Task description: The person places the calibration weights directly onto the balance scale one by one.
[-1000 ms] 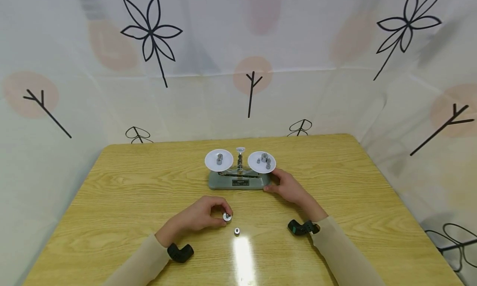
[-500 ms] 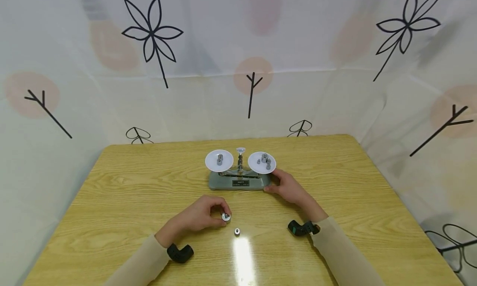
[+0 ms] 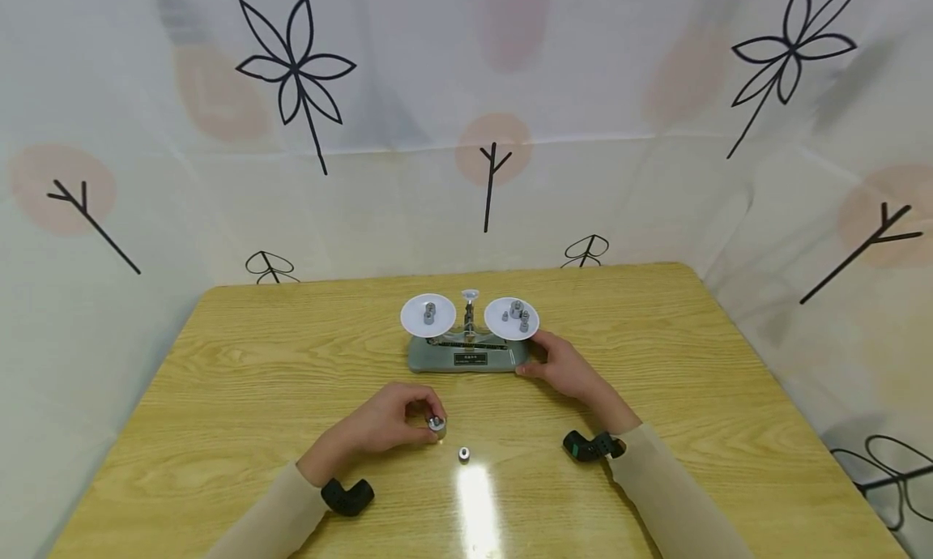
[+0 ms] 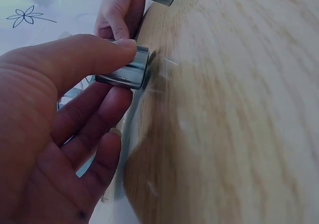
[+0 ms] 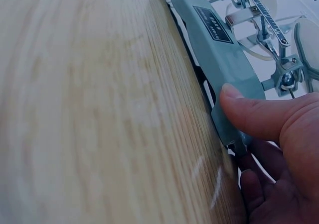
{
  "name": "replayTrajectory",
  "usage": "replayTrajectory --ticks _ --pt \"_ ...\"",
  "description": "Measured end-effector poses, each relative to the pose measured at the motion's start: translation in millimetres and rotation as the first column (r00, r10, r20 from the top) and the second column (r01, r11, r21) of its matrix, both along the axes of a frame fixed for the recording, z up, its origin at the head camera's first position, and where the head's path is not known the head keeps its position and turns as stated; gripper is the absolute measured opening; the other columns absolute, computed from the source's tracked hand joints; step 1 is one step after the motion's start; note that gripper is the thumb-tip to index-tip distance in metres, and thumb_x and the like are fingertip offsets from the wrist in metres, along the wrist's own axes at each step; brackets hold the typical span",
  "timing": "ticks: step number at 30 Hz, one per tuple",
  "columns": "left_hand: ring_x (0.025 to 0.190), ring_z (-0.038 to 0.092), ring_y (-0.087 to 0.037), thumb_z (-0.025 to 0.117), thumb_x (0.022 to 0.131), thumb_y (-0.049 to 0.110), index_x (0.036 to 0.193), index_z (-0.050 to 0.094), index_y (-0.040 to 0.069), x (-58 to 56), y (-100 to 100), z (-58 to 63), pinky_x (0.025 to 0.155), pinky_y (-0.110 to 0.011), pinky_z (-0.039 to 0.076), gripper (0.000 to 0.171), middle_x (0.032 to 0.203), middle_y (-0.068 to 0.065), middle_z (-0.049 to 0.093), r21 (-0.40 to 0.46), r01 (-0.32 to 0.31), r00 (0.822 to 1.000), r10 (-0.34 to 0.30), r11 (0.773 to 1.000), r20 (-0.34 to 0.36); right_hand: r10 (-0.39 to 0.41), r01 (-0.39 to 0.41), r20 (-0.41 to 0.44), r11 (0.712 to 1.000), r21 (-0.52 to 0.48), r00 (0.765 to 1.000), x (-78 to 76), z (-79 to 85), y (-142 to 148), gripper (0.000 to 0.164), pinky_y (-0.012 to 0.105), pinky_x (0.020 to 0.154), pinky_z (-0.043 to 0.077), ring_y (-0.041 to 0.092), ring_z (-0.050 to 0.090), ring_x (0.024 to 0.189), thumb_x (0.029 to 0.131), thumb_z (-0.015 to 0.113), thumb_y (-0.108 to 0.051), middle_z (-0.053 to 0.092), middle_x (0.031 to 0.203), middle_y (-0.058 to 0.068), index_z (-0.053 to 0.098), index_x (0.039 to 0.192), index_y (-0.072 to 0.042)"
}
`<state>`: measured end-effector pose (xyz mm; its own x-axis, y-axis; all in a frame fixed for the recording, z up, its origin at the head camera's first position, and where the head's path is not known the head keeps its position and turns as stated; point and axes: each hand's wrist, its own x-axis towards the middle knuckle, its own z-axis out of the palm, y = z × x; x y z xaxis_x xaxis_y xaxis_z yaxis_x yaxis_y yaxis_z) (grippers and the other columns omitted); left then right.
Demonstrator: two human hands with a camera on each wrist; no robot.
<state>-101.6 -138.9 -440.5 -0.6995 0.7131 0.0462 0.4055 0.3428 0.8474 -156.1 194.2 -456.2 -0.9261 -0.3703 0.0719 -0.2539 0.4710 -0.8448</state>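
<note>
My left hand (image 3: 394,420) pinches a shiny cylindrical metal weight (image 4: 125,75) between thumb and fingers, low over the table. Just right of it, a smaller knobbed weight (image 3: 463,454) stands upright on the wood. Farther back is a balance scale with a grey-green base (image 5: 219,50). With the thumb on the front and fingers round the end, my right hand (image 3: 563,366) grips the base's right end. Weights (image 3: 429,317) sit on the white left pan (image 3: 412,322), and several more weights (image 3: 517,308) on the right pan (image 3: 496,326).
The wooden table (image 3: 255,364) reaches back to a white patterned cloth (image 3: 394,202), which also hangs along both sides. Glare lies on the wood near the front. Each wrist wears a black device (image 3: 347,497).
My left hand has shifted slightly left with the weight, which tilts a little differently. The right hand, the scale and the standing weight have stayed put.
</note>
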Motion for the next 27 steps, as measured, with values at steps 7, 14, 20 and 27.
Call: replayTrajectory --ticks 7,14,20,27 --pt "0.089 0.062 -0.015 0.081 0.084 0.013 0.098 0.070 0.024 1.0 -2 7.7 0.077 -0.031 0.051 0.021 0.094 0.011 0.066 -0.024 -0.044 0.999 0.044 0.999 -0.001 0.006 -0.006 0.008 1.000 -0.001 1.000 0.3 1.7 1 0.071 0.055 0.114 0.026 0.038 0.030 0.143 0.086 0.079 -0.012 0.041 0.152 0.019 0.046 0.147 -0.003" --pt "0.089 0.063 -0.017 0.083 0.082 0.013 0.098 0.071 0.024 -2.1 -6 14.4 0.078 -0.033 0.053 0.023 0.093 0.013 0.067 -0.032 -0.081 0.994 0.079 0.996 -0.073 0.007 -0.007 0.000 1.000 0.003 1.000 0.6 1.5 1 0.070 0.055 0.114 0.028 0.037 0.032 0.143 0.086 0.079 -0.011 0.043 0.151 0.019 0.047 0.147 -0.003" --pt "0.089 0.062 -0.016 0.083 0.083 0.014 0.098 0.070 0.022 -4.9 -9 22.3 0.078 -0.034 0.052 0.021 0.094 0.013 0.066 -0.039 -0.100 0.988 0.094 0.994 -0.119 0.009 -0.009 0.005 1.000 -0.014 1.000 -0.4 -0.3 1 0.069 0.056 0.114 0.028 0.038 0.032 0.143 0.086 0.079 -0.011 0.042 0.151 0.019 0.047 0.147 -0.003" --pt "0.090 0.063 -0.019 0.082 0.084 0.014 0.100 0.070 0.021 -10.9 -17 32.3 0.078 -0.034 0.052 0.021 0.095 0.012 0.066 -0.033 -0.113 0.983 0.106 0.993 -0.151 0.010 -0.009 0.007 1.000 -0.014 1.000 -0.3 -0.8 1 0.070 0.056 0.113 0.028 0.038 0.032 0.143 0.086 0.079 -0.011 0.042 0.151 0.019 0.046 0.147 -0.003"
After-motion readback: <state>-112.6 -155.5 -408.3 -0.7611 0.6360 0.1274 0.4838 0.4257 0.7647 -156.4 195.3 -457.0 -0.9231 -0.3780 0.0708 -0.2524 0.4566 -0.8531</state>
